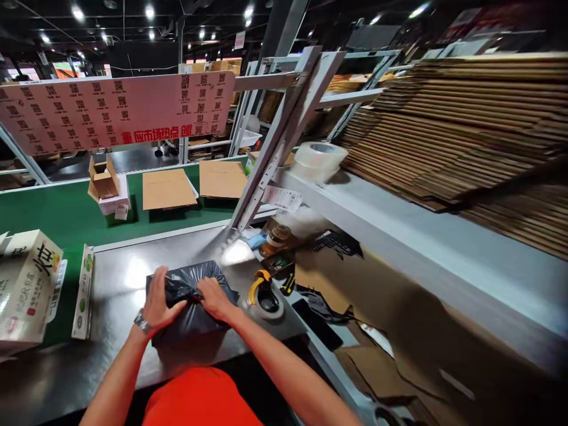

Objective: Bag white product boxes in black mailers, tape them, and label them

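Observation:
A parcel wrapped in a black plastic bag (202, 316) lies on the shiny metal worktable (110, 278) right in front of me. My left hand (158, 302) presses on the parcel's left side, fingers curled over the gathered plastic, a watch on the wrist. My right hand (213, 297) grips the bunched plastic at the top middle of the parcel. Both hands meet at the twisted fold of the bag.
A tape dispenser with a yellow handle (262, 296) sits just right of the parcel. A green conveyor (66, 210) behind carries cardboard boxes (168, 188). White printed cartons (26, 284) stand at the left. Flat cardboard stacks (465, 130) and a tape roll (319, 158) fill the right shelf.

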Tool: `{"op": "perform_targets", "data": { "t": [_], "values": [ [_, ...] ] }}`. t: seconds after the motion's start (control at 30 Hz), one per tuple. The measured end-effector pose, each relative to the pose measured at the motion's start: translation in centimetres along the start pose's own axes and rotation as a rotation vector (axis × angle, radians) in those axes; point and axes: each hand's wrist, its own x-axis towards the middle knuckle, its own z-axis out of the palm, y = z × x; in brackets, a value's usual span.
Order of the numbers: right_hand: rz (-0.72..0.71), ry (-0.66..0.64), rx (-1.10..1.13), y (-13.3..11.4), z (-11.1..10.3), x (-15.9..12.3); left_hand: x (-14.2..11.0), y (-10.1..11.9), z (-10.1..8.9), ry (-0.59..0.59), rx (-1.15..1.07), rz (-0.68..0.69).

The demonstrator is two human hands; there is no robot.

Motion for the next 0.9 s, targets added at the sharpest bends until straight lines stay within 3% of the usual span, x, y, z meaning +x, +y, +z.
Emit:
{"op": "perform_targets", "data": {
  "t": [0.07, 0.13, 0.23, 0.33, 0.57, 0.7, 0.9],
  "values": [
    [-0.002, -0.001, 0.003, -0.3, -0.3, 0.2, -1.5, -1.5, -0.8, 0.005, 0.171, -0.039],
    [-0.006, -0.009, -0.011, -0.5, -0.7, 0.3, -2.0, -2.1, -0.2, -0.099, 0.283, -0.079],
    [-0.024, -0.035, -0.043, -0.9, -1.2, 0.2, -1.3, -0.9, 2.3, -0.246, 0.408, -0.097],
    [-0.033, -0.052, -0.068, -1.5, -1.7, -0.3, -0.3, 1.1, 4.0, -0.3, 0.487, -0.063],
    [-0.114, -0.151, -0.123, -2.3, -2.2, -1.5, 0.0, 1.3, 4.4, -0.433, 0.47, 0.089],
    [-0.243, -0.201, -0.148, -1.9, -2.5, -0.2, -0.4, 1.7, 5.8, -0.404, 0.489, 0.027],
    [-0.345, -0.112, -0.071, -0.8, -2.1, 0.1, -2.5, 3.7, 8.1, -0.142, 0.595, -0.264]
  ]
}}
